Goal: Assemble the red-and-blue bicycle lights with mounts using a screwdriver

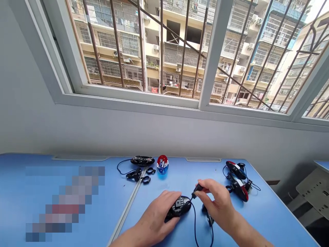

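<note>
My left hand [161,218] is wrapped round a black oval casing [180,205] with grey markings, holding it on the blue table. In my right hand [216,200] a small screwdriver with a black handle [197,189] is pinched between thumb and fingers. Its thin shaft slants down to the right end of the casing; whether the tip touches a screw is too small to tell. A black cable [195,223] loops from that end down the table and back up to a small black part [208,216], which lies partly hidden beneath my right hand.
At the back stand another black oval casing [142,160] with a cable, black clamp rings [146,179] and a red-and-blue egg-shaped object [162,164]. Several cabled casings [238,185] lie at the right. A metal strip [128,209] crosses the table [89,199]; a barred window is behind.
</note>
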The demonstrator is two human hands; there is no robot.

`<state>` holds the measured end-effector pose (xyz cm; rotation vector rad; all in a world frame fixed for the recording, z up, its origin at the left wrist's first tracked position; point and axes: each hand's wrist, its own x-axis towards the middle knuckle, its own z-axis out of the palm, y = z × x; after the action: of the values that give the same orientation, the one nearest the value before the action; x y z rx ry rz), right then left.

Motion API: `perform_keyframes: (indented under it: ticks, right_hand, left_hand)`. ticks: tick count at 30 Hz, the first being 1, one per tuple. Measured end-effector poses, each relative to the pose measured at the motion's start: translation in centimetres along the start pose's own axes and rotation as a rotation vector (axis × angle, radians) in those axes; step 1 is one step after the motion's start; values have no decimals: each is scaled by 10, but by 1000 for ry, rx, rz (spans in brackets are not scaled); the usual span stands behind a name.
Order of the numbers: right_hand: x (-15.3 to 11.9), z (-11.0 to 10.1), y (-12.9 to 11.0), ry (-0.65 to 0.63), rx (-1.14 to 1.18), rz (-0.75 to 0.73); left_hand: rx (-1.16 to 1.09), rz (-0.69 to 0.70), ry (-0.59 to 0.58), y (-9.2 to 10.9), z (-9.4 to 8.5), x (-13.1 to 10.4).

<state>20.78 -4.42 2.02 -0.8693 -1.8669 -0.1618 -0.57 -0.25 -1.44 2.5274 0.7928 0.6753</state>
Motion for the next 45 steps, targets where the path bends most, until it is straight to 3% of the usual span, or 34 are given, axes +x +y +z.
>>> perform_keyframes:
  ticks: [10, 14, 17, 19, 24, 34, 45]
  right_hand:
    - [0, 6, 3, 29, 109, 25]
    - [4, -10, 1, -137, 237, 65]
    - [7, -22, 0, -303, 305, 209]
    - [8, -26, 1, -333, 327, 233]
    - [6, -22, 3, -326, 276, 99]
    - [11, -17, -5, -272, 157, 34]
    - [7, -6, -9, -125, 131, 91]
  left_hand:
    - [50, -7, 29, -8, 3, 0]
    - [17, -21, 17, -4, 1, -1]
    - [-12, -22, 0, 0, -1, 0]
    - [-14, -30, -11, 2, -2, 1]
    - [-32, -32, -14, 3, -4, 2]
    - [-48, 11, 14, 0, -1, 1]
    - [-41, -13, -6, 1, -2, 1]
